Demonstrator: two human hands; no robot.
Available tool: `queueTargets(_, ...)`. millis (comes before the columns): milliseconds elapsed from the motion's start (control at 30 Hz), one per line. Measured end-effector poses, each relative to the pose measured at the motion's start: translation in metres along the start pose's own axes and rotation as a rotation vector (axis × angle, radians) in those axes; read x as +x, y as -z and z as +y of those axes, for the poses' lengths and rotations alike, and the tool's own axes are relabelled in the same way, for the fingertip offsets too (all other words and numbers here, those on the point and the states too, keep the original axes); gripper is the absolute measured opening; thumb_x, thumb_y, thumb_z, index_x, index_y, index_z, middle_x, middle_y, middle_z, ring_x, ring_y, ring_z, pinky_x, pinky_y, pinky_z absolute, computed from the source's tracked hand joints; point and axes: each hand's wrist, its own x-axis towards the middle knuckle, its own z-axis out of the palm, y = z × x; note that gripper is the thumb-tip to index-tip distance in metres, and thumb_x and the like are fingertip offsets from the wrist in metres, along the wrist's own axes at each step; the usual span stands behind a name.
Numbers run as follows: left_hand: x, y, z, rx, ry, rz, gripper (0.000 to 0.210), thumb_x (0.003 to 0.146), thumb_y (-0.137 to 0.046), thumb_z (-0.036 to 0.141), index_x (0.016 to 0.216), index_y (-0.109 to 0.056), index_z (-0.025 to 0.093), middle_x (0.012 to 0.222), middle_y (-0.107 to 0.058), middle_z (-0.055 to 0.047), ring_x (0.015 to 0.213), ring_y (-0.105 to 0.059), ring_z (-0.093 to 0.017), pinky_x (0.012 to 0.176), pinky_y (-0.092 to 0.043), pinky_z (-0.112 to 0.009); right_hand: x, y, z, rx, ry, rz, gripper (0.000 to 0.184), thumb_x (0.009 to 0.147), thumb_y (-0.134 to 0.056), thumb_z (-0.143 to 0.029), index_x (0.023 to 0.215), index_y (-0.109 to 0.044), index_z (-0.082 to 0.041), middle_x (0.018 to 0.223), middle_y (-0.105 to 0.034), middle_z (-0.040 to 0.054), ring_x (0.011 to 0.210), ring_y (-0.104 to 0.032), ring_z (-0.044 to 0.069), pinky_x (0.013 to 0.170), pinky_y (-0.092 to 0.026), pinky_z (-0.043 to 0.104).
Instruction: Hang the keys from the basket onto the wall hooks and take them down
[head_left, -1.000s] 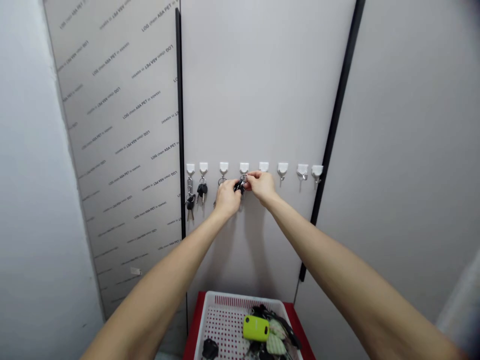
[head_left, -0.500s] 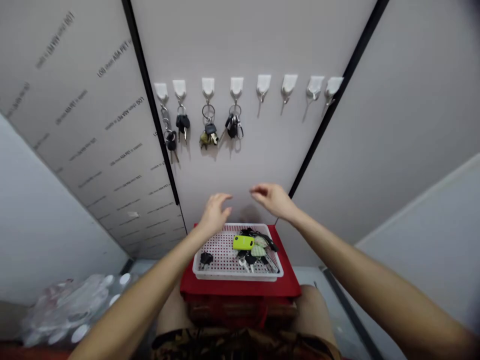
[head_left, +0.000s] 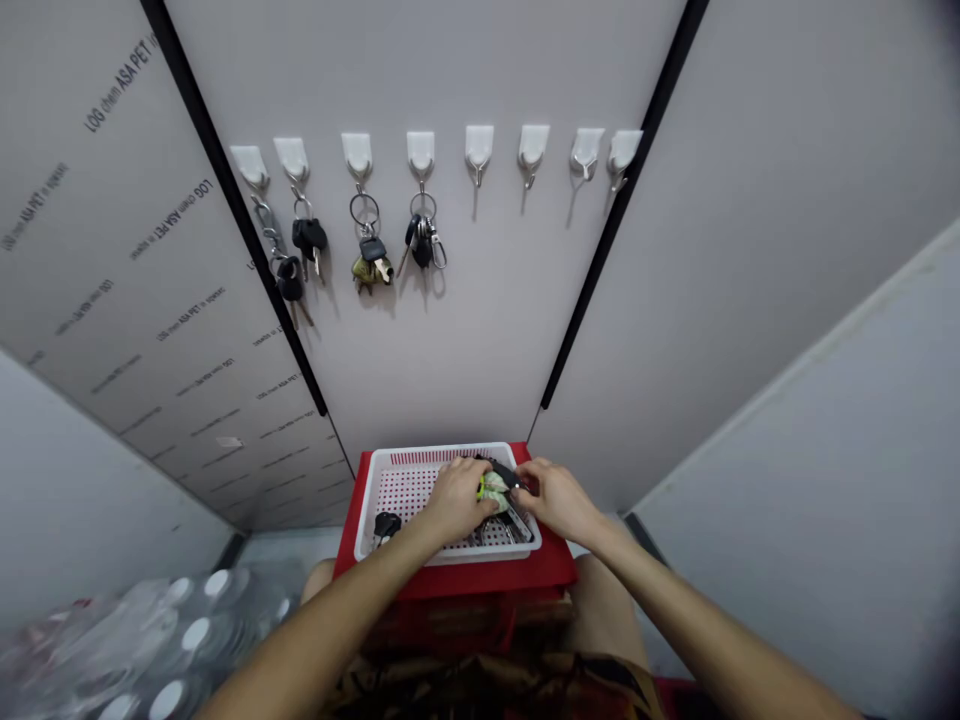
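A white perforated plastic basket (head_left: pixel 367 520) holds several keys and key fobs. My left hand (head_left: pixel 454 498) reaches down into it, its fingers and thumb curled around a yellow-green key fob (head_left: pixel 481 488) that it mostly hides. Beside that fob lies a pale green patterned piece (head_left: pixel 495 492). From the right, my right hand (head_left: pixel 561 502) has its fingers bent together at the basket's right rim, by a black item (head_left: pixel 504 472); what they pinch is too small to tell. A black key (head_left: pixel 387 525) rests apart at the basket's left.
White hooks line the wall, among them a bare hook (head_left: pixel 479 150). Key bunches hang on the left ones, including a bunch with an olive charm (head_left: pixel 372 265). The basket stands on a red surface (head_left: pixel 551 570) at my knees. Wrapped bottles (head_left: pixel 199 635) stand lower left.
Both hands have come down from in front of the wall into the basket, onto the keys at its right side. The view has shifted, so the hooks appear further left.
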Motion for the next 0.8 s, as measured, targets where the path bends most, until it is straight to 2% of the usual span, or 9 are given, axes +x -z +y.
queueTargets(100, 0.001, -0.004, -0.003, -0.141, 0.091, 0.04, 0.024, 0.057, -0.05, 0.02, 0.08, -0.046, 0.018, 0.082, -0.051, -0.003, 0.08, -0.045, -0.017, 0.071, -0.033, -0.03, 0.004, -0.002, -0.009, 0.009, 0.016, 0.055, 0.019, 0.056, -0.043, -0.016, 0.071, -0.054, -0.015, 0.069, -0.053, 0.0037, 0.063, -0.045, 0.012, 0.058, -0.033, 0.022)
queueTargets(167, 0.004, -0.005, -0.004, -0.359, 0.14, 0.09, 0.014, 0.061, -0.045, 0.018, 0.075, -0.044, 0.017, 0.077, -0.052, -0.001, 0.075, -0.047, -0.013, 0.069, -0.035, -0.027, 0.008, -0.001, -0.015, 0.09, 0.035, 0.078, 0.024, 0.056, -0.041, -0.015, 0.076, -0.054, -0.016, 0.068, -0.054, 0.0028, 0.062, -0.046, 0.012, 0.059, -0.034, 0.023)
queueTargets(267, 0.011, 0.001, 0.001, -0.745, 0.18, 0.256, 0.005, 0.064, -0.039, 0.015, 0.069, -0.038, 0.017, 0.069, -0.05, 0.001, 0.067, -0.048, -0.009, 0.063, -0.037, -0.023, 0.014, 0.002, -0.028, 0.249, 0.058, 0.126, 0.031, 0.057, -0.039, -0.014, 0.085, -0.052, -0.015, 0.071, -0.056, 0.0029, 0.062, -0.047, 0.013, 0.06, -0.035, 0.023)
queueTargets(333, 0.017, 0.012, 0.01, -0.912, 0.193, 0.384, 0.005, 0.063, -0.04, 0.014, 0.066, -0.037, 0.017, 0.064, -0.049, 0.003, 0.062, -0.048, -0.008, 0.059, -0.038, -0.02, 0.02, 0.006, -0.039, 0.312, 0.096, 0.18, 0.03, 0.057, -0.039, -0.014, 0.083, -0.053, -0.015, 0.072, -0.056, 0.0032, 0.063, -0.048, 0.013, 0.061, -0.036, 0.024)
queueTargets(400, 0.022, 0.03, 0.021, -0.984, 0.178, 0.481, 0.006, 0.061, -0.043, 0.014, 0.064, -0.038, 0.017, 0.06, -0.047, 0.004, 0.059, -0.048, -0.008, 0.057, -0.038, -0.019, 0.027, 0.012, -0.053, 0.345, 0.154, 0.248, 0.025, 0.058, -0.039, -0.014, 0.078, -0.054, -0.016, 0.07, -0.056, 0.0033, 0.065, -0.047, 0.014, 0.061, -0.036, 0.025)
queueTargets(500, 0.03, 0.062, 0.035, -0.992, 0.12, 0.554, 0.008, 0.058, -0.048, 0.013, 0.065, -0.043, 0.016, 0.06, -0.049, 0.003, 0.059, -0.048, -0.008, 0.059, -0.038, -0.019, 0.039, 0.026, -0.075, 0.417, 0.216, 0.337, 0.02, 0.064, -0.036, -0.017, 0.076, -0.053, -0.016, 0.069, -0.055, 0.0036, 0.066, -0.047, 0.015, 0.06, -0.037, 0.025)
queueTargets(667, 0.049, 0.122, 0.05, -1.005, 0.092, 0.571, 0.026, 0.052, -0.053, 0.006, 0.076, -0.05, 0.014, 0.067, -0.053, 0.0, 0.059, -0.048, -0.006, 0.06, -0.039, -0.019, 0.062, 0.063, -0.107, 0.439, 0.314, 0.374, 0.021, 0.07, -0.029, -0.02, 0.069, -0.05, -0.014, 0.064, -0.052, 0.0029, 0.061, -0.046, 0.012, 0.057, -0.036, 0.023)
queueTargets(800, 0.067, 0.162, 0.063, -1.053, 0.055, 0.544, 0.027, 0.052, -0.054, 0.006, 0.078, -0.053, 0.012, 0.062, -0.052, 0.002, 0.05, -0.044, -0.004, 0.049, -0.035, -0.016, 0.081, 0.098, -0.124, 0.418, 0.363, 0.424, 0.024, 0.072, -0.027, -0.024, 0.062, -0.047, -0.015, 0.056, -0.048, -0.0002, 0.053, -0.042, 0.01, 0.05, -0.032, 0.02)
